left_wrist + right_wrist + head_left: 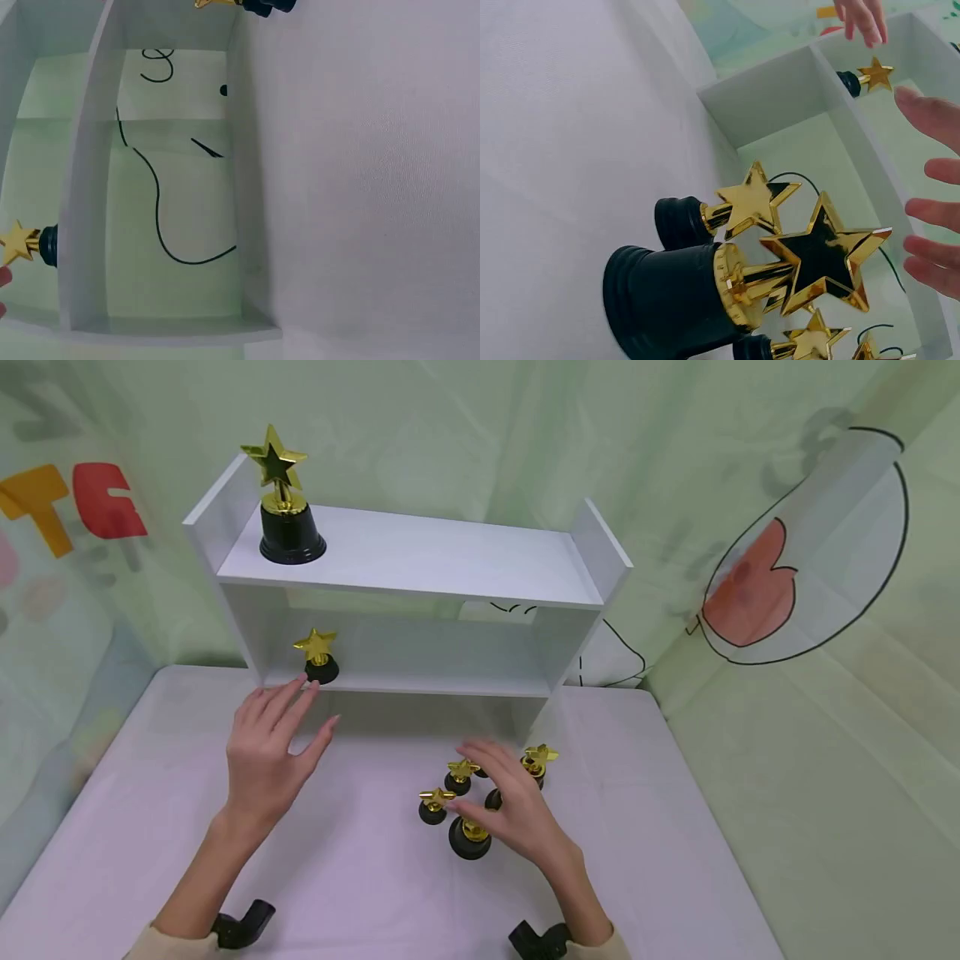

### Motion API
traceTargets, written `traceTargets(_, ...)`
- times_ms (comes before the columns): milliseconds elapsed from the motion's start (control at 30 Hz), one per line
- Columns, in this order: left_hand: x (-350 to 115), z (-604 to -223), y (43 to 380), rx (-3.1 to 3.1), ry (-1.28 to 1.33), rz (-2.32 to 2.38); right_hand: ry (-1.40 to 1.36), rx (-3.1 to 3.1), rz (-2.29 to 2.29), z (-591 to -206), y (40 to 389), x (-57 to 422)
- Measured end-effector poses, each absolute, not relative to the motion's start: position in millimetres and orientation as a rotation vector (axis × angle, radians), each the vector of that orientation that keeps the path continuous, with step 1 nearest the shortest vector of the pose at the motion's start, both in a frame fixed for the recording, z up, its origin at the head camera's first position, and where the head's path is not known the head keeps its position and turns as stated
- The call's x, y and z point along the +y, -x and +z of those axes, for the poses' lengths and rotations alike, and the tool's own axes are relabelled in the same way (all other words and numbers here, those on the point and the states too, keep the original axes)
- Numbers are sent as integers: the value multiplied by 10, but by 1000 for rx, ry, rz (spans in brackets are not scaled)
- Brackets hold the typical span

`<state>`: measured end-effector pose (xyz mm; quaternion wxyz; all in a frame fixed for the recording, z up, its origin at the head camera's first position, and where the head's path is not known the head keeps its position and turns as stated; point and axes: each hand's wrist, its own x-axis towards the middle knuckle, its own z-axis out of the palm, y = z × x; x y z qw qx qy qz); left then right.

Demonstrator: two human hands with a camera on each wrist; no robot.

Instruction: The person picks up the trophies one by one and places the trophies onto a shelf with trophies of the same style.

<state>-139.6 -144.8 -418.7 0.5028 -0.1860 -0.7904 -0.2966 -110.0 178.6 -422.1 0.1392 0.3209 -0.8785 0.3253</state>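
Note:
My left hand point(266, 747) reaches toward the lower shelf with its fingers spread. Its fingertips overlap the front of a small gold star trophy point(322, 670) at that shelf's left end. In the left wrist view, fingertips point(4, 277) show close to this trophy's star point(18, 242). My right hand point(517, 810) hovers over a cluster of star trophies on the table, thumb and fingers apart, holding nothing. Nearest below it stands a larger trophy point(469, 842), also large in the right wrist view with its black base point(675, 300). The hand partly hides several trophies.
A white two-level shelf unit point(420, 556) stands at the table's back. On its top board, at the left, is a big star trophy point(291, 535). The white-covered table point(637, 860) meets printed curtains point(795, 760) at the back and sides.

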Motion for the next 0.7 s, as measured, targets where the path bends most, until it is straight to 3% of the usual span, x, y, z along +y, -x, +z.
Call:
traceTargets(300, -1484, -4182, 1479, -1721, 139, -913, -843, -2613, 966, -4327, 992, 1847)
traceTargets(700, -1687, -4117, 1607, -1791, -90, -1145, -831, -2606, 1011, -4513, 932, 1901)
